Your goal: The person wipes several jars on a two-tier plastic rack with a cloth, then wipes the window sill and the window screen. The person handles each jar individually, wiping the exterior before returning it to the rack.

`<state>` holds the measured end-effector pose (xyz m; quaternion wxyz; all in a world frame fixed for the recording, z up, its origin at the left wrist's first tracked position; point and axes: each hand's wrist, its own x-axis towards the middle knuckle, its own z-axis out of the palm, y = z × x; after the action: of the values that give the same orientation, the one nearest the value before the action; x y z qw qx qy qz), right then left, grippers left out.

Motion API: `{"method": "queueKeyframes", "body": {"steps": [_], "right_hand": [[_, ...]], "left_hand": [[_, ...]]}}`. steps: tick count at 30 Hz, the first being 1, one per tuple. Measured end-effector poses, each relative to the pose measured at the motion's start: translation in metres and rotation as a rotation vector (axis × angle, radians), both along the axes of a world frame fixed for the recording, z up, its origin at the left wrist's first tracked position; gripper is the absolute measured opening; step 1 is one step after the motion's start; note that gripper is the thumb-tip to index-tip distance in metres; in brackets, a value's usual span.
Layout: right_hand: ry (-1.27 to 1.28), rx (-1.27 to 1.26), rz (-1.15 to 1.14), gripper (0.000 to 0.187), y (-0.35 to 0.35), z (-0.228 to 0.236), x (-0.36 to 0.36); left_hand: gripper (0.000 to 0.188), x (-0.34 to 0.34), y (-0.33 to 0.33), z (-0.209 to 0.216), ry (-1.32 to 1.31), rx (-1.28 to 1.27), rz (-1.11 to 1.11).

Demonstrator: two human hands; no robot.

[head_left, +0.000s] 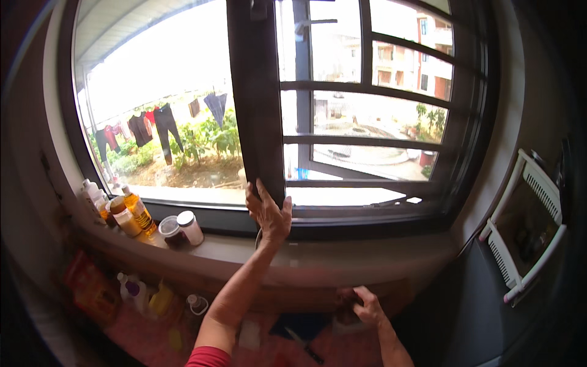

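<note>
My left hand is stretched forward with its fingers spread. It rests against the lower part of the dark upright window frame post. Down at the right, my right hand has its fingers curled at a dark reddish-brown lump, whose kind is too dim to make out. Just below that hand is a pale container. A knife with a dark handle lies on the reddish counter, partly over a dark blue flat thing.
Bottles and jars line the sill at left, among them a yellow oil bottle and a white-lidded jar. Lower left stand a white bottle and a red package. A white rack stands at right. Bars cross the right window.
</note>
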<state>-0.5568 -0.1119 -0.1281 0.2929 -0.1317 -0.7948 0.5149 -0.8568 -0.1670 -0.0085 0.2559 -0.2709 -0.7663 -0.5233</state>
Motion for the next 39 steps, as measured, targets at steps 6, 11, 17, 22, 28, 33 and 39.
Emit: {"method": "queueKeyframes", "body": {"steps": [6, 11, 17, 22, 28, 33, 39], "right_hand": [[-0.189, 0.015, -0.154, 0.021, -0.018, -0.019, 0.066], [-0.081, -0.265, -0.120, 0.036, -0.024, -0.070, 0.086], [0.151, -0.583, -0.169, 0.017, -0.089, 0.050, 0.078], [0.361, -0.405, -0.197, 0.023, -0.113, 0.099, 0.080], [0.406, 0.111, -0.443, 0.035, -0.155, 0.172, 0.078], [0.679, 0.418, -0.414, 0.038, -0.177, 0.266, 0.061], [0.752, 1.141, -0.727, 0.044, -0.155, 0.398, 0.058]], "left_hand": [[0.086, 0.002, 0.005, 0.007, -0.146, 0.204, -0.001], [0.081, 0.036, -0.014, 0.008, -0.154, 0.216, -0.029], [0.065, 0.074, -0.082, -0.001, 0.112, 0.215, -0.168], [0.061, 0.107, -0.112, -0.010, 0.280, 0.442, -0.601], [0.066, 0.177, -0.141, -0.007, -0.008, 0.561, -0.980], [0.065, 0.197, -0.149, -0.007, 0.199, 0.458, -1.209], [0.066, 0.258, -0.152, -0.007, -0.218, 0.598, -1.655]]}}
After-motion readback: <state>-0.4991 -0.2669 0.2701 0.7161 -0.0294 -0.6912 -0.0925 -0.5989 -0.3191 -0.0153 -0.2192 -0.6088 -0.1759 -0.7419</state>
